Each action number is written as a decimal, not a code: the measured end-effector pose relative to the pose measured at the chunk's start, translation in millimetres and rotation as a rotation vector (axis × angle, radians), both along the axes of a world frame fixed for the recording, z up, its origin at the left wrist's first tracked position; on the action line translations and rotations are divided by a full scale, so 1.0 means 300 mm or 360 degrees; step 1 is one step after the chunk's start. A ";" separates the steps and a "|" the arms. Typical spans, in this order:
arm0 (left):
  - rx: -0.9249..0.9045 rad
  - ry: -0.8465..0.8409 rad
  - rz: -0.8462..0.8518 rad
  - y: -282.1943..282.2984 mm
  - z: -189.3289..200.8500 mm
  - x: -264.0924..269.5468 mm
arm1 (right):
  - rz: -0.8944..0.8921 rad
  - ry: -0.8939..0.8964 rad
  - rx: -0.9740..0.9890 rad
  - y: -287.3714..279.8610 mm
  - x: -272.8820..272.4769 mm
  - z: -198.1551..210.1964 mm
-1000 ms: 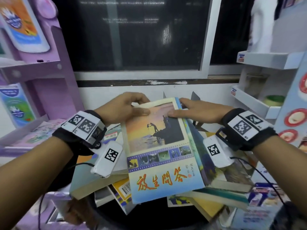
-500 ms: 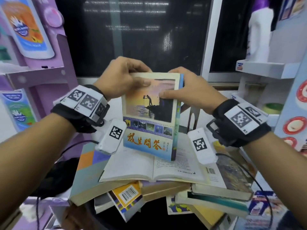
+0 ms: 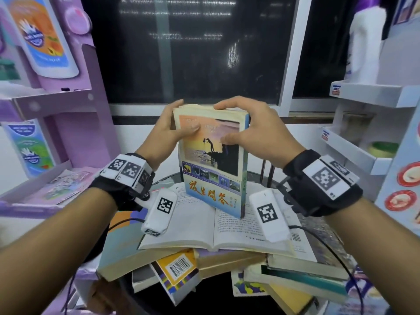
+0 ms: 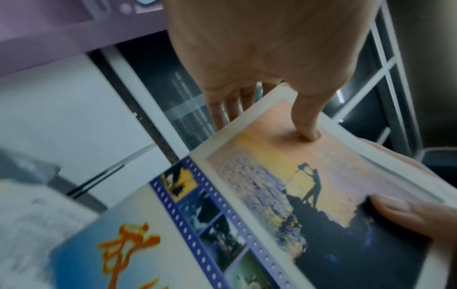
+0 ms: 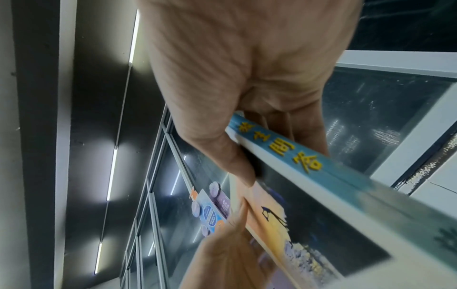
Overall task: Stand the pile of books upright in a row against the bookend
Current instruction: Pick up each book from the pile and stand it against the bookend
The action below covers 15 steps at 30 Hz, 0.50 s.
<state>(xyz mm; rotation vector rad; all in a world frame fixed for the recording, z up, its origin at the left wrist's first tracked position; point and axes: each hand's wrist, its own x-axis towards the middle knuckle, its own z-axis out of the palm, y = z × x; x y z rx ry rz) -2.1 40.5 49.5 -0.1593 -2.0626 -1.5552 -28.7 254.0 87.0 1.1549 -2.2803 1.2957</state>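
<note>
A paperback with a sunset cover and orange characters (image 3: 213, 164) stands upright over the pile, cover towards me. My left hand (image 3: 181, 119) grips its top left corner, thumb (image 4: 306, 125) on the cover and fingers (image 4: 230, 105) behind. My right hand (image 3: 229, 123) grips the top right corner at the blue spine (image 5: 284, 156), thumb (image 4: 408, 213) on the cover. The book's lower edge is down at an open book (image 3: 216, 226) that tops the pile of flat books (image 3: 177, 267). Dark metal bars, probably the bookend (image 3: 267, 176), show behind the book's right side.
The pile lies on a small round dark table (image 3: 204, 298). A purple display shelf (image 3: 68, 114) stands on the left and a white shelf unit (image 3: 363, 155) on the right. A dark window (image 3: 193, 53) and white sill lie straight ahead.
Both hands lifted the sunset book off the pile and tipped it from flat to upright. It now stands lower and farther from me, over the uncovered open book.
</note>
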 end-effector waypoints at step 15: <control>0.0705 0.0176 -0.0461 0.089 -0.038 -0.053 | -0.0094 0.0096 0.0843 0.006 0.055 0.136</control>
